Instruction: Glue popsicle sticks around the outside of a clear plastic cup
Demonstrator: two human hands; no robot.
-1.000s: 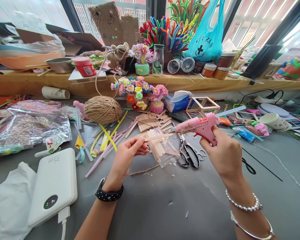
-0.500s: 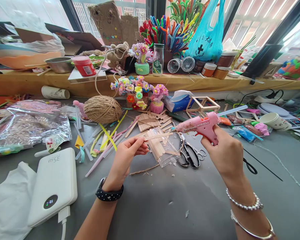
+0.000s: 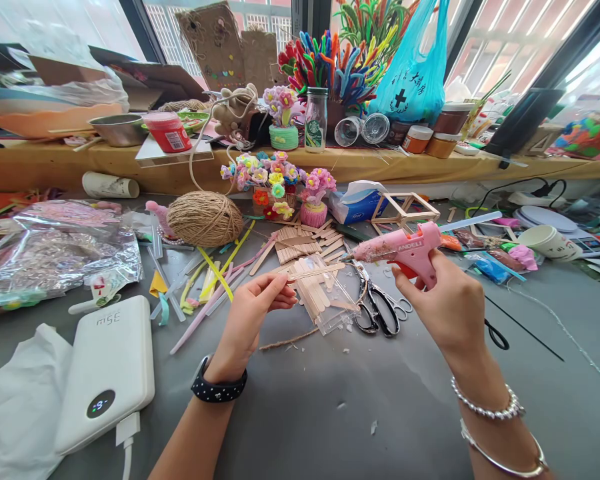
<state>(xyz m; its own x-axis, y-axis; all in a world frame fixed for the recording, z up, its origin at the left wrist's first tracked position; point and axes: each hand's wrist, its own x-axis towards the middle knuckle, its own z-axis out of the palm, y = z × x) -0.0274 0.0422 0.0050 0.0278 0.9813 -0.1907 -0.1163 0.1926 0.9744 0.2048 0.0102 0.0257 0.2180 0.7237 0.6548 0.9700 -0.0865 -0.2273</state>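
Note:
Between the thumb and fingers of my left hand (image 3: 261, 308) is one end of a wooden craft stick (image 3: 321, 271), held roughly level and pointing right. My right hand (image 3: 443, 303) grips a pink hot glue gun (image 3: 400, 252) by its handle, with a clear glue stick (image 3: 473, 221) jutting from the back. The gun's nozzle is just above the craft stick's free end, a small gap apart. Below the held stick, a clear plastic case (image 3: 337, 310) holds more craft sticks. Black-handled scissors (image 3: 379, 308) lie right of the case.
Behind my hands are a ball of twine (image 3: 205, 219), loose craft sticks (image 3: 297, 247), a wooden stick frame (image 3: 405, 212) and pipe-cleaner flowers (image 3: 275, 175). A white power bank (image 3: 111, 373) with a cable lies at the left. Crowded with jars and bags, a ledge (image 3: 260, 163) runs along the back.
My right hand has shifted the glue gun slightly up, its nozzle lifting off the stick's end. The thumb and fingers look looser around the trigger. My left hand stays almost still.

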